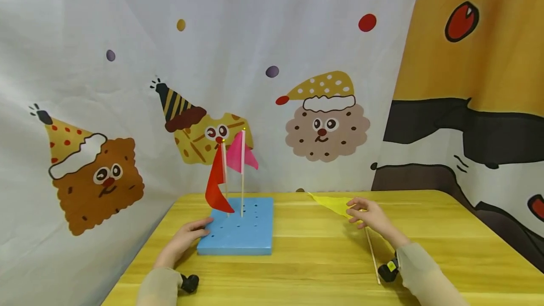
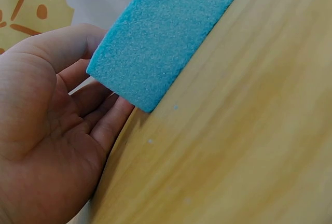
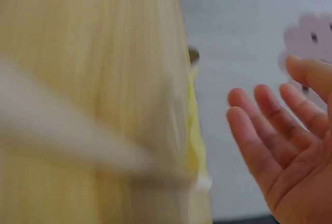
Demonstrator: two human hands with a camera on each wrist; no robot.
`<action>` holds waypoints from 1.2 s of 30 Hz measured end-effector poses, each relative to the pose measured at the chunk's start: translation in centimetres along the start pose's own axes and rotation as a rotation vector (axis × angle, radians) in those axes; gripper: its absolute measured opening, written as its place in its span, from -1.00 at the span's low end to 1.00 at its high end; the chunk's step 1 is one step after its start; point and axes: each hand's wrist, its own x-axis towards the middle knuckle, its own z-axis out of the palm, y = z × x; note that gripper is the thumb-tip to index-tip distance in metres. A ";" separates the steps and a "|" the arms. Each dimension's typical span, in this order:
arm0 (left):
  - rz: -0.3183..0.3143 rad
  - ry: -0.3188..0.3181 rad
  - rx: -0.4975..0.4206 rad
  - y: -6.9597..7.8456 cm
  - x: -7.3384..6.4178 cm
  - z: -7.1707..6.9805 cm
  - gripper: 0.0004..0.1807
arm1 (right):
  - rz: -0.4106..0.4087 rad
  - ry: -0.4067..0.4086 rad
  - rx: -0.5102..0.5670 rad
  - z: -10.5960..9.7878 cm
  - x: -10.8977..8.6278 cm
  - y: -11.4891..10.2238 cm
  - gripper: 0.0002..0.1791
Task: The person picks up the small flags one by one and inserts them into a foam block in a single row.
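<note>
A blue foam block [image 1: 250, 241] with small holes in its top lies on the table, left of the middle. Two flags on thin sticks stand upright in it, one red [image 1: 216, 178] and one pink [image 1: 235, 155]. My left hand [image 1: 182, 241] rests against the block's left side, its fingers fairly straight; the left wrist view shows the thumb [image 2: 72, 42] at the top edge. Over on the right, my right hand [image 1: 376, 218] hovers by a yellow flag [image 1: 331, 203] on a thin stick [image 1: 372, 256]. Its fingers are spread loosely, and the right wrist view shows nothing between them.
The wooden table [image 1: 314, 268] carries the block and flags. A cloth [image 1: 272, 13] printed with cartoon biscuits hangs just behind the table's far edge and along its left. Dark wrist devices [image 1: 190, 283] sit at both cuffs.
</note>
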 end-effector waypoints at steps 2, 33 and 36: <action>-0.006 0.000 0.000 0.1 0.0 0.0 -0.44 | 0.033 -0.018 0.004 -1.2 -0.7 0.7 -0.53; -0.028 0.004 0.004 0.1 0.4 0.0 -0.43 | 0.337 -0.166 -0.481 -1.3 -4.2 0.0 -0.63; -0.027 0.009 0.005 0.0 0.3 0.0 -0.43 | 0.331 -0.173 -0.511 -1.1 -4.4 -0.3 -0.70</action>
